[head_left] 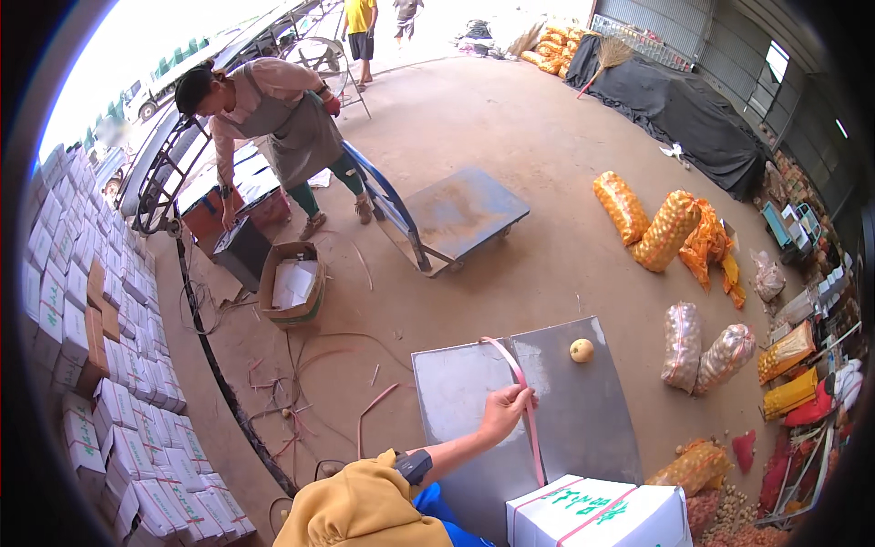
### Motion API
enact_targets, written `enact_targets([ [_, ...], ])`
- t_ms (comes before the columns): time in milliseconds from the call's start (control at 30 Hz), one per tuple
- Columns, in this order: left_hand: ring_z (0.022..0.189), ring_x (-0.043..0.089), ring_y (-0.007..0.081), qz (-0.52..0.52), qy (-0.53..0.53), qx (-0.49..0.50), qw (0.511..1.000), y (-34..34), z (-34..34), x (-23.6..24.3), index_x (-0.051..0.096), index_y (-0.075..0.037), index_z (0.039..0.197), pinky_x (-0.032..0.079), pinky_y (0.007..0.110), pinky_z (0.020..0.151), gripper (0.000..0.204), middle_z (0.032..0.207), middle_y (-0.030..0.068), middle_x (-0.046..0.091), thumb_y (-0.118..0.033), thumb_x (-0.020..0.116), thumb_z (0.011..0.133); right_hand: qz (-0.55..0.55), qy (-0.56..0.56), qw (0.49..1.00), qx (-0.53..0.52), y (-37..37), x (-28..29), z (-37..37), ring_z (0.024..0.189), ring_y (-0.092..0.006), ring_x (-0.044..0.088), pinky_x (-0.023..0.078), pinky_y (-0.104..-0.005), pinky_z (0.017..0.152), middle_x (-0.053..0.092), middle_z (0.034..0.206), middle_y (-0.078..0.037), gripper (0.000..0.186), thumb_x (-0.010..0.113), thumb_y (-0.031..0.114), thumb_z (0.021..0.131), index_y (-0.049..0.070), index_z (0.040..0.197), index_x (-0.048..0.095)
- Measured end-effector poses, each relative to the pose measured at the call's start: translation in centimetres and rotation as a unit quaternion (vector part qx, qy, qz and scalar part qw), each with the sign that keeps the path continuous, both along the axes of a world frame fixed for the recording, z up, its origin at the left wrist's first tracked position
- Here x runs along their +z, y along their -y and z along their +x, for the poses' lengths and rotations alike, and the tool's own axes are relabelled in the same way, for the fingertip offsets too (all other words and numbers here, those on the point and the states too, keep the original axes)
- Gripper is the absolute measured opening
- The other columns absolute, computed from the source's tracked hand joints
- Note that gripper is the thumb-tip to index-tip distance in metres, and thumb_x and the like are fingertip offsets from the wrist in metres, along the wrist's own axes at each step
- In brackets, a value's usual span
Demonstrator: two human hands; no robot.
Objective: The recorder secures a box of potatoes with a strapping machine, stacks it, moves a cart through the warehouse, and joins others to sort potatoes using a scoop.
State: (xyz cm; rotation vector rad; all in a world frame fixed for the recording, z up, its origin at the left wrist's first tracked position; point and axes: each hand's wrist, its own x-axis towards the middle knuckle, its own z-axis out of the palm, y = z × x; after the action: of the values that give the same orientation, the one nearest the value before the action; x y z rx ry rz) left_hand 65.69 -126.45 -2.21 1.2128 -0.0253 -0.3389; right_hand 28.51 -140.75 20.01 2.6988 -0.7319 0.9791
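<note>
My left hand (508,412) pinches a pink packing strap (532,441) over a grey metal tabletop (597,401). The strap loops up from the seam between the table's two plates and runs down toward the white carton. That carton (592,515) sits at the table's near edge, with pink bands round it and green markings on top. A round, pale yellow onion or potato (581,350) lies on the right plate. My left forearm has a yellow sleeve (360,506) and a dark wristband. My right hand does not show.
White cartons (137,456) are stacked along the left. A person in an apron (287,118) bends near a blue platform cart (469,214) and an open cardboard box (292,284). Strap scraps and cables litter the floor. Filled mesh sacks (670,230) stand at right.
</note>
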Motion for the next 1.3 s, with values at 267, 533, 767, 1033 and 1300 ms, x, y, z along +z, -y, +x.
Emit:
enact_targets([
  [267, 0.088, 0.063, 0.0335, 0.120, 0.667, -0.381, 0.630, 5.5, -16.4, 23.4, 0.055, 0.005, 0.103, 0.051, 0.041, 0.076, 0.025, 0.094, 0.0196, 0.062, -0.013, 0.050, 0.087, -0.056, 0.090, 0.990, 0.098, 0.6, 3.0, -5.0, 0.065, -0.0249, 0.059, 0.048, -0.0303, 0.052, 0.061, 0.109, -0.027, 0.038, 0.050, 0.023, 0.097, -0.009, 0.115, 0.059],
  [533, 0.066, 0.058, 0.0265, 0.178, 0.821, -0.136, 0.525, 8.6, -23.6, 19.3, 0.064, 0.002, 0.074, 0.043, 0.039, 0.058, 0.019, 0.070, 0.0127, 0.061, -0.016, 0.057, 0.073, -0.068, -0.062, 0.988, 0.125, 0.1, 4.6, -7.0, 0.106, -0.0357, 0.061, 0.052, -0.0382, 0.085, 0.059, 0.122, -0.019, 0.030, 0.047, 0.009, 0.096, 0.000, 0.123, 0.057],
  [767, 0.104, 0.057, 0.0316, 0.273, 0.732, -0.295, 0.550, 8.1, -23.8, 20.0, 0.067, 0.002, 0.096, 0.039, 0.052, 0.091, 0.028, 0.099, 0.0177, 0.065, -0.018, 0.054, 0.082, 0.156, -0.089, 0.983, -0.030, 0.2, 1.9, -11.2, 0.116, -0.0370, 0.054, 0.045, -0.0416, 0.096, 0.054, 0.128, -0.022, 0.038, 0.047, 0.021, 0.097, -0.004, 0.125, 0.053],
  [1033, 0.130, 0.036, 0.0476, 0.271, 0.562, -0.248, 0.741, 4.5, -22.2, 20.4, 0.052, 0.008, 0.125, 0.034, 0.048, 0.107, 0.048, 0.138, 0.0340, 0.037, -0.019, 0.054, 0.085, 0.159, -0.085, 0.983, -0.027, 0.1, 0.6, -11.3, 0.112, -0.0366, 0.054, 0.045, -0.0417, 0.094, 0.055, 0.123, -0.021, 0.037, 0.047, 0.022, 0.096, -0.003, 0.121, 0.054],
  [1300, 0.131, 0.036, 0.0481, 0.260, 0.617, -0.252, 0.699, 5.4, -21.2, 18.9, 0.054, 0.009, 0.121, 0.035, 0.050, 0.107, 0.042, 0.135, 0.0336, 0.043, -0.013, 0.049, 0.085, 0.164, -0.082, 0.981, -0.063, 0.4, -0.7, -11.4, 0.109, -0.0363, 0.055, 0.046, -0.0418, 0.092, 0.056, 0.118, -0.021, 0.035, 0.048, 0.023, 0.094, -0.002, 0.118, 0.056],
])
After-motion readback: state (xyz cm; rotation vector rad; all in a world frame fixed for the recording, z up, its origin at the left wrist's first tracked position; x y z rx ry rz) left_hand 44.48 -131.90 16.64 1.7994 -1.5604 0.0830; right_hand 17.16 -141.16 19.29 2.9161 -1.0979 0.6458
